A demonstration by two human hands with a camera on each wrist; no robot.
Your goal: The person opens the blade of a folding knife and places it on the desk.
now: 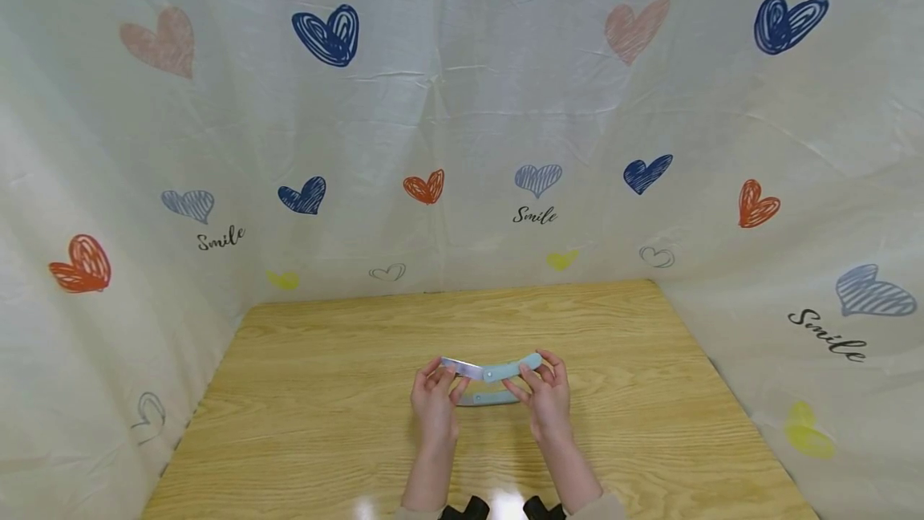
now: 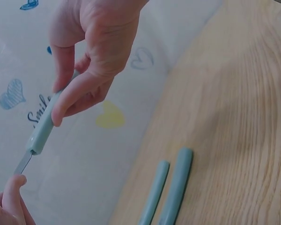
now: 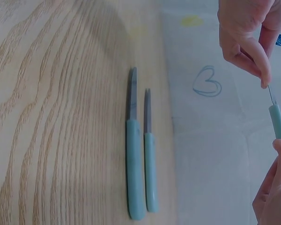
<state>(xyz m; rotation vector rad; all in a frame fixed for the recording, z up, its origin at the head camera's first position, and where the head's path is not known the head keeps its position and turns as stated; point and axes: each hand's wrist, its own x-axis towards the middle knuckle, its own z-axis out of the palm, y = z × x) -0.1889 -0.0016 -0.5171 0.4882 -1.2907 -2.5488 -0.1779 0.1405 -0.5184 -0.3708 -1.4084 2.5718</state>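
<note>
A knife with a light blue handle (image 1: 511, 369) and a shiny metal blade (image 1: 462, 367) is held up between both hands over the table. At the blade, my left hand (image 1: 435, 401) pinches with thumb and fingers. The handle is gripped near its end by my right hand (image 1: 547, 401). Below, a second knife (image 3: 134, 159) with a light blue handle lies on the table. Close beside it, in the right wrist view, lies a narrower utensil (image 3: 150, 173) with a matching handle and a slim metal end. In the head view the hands partly cover what lies beneath.
The wood-grain table (image 1: 332, 392) spreads around both forearms. A white curtain (image 1: 476, 127) printed with hearts and the word Smile hangs behind it and on both sides. Dark devices (image 1: 468, 507) show at the bottom edge near the wrists.
</note>
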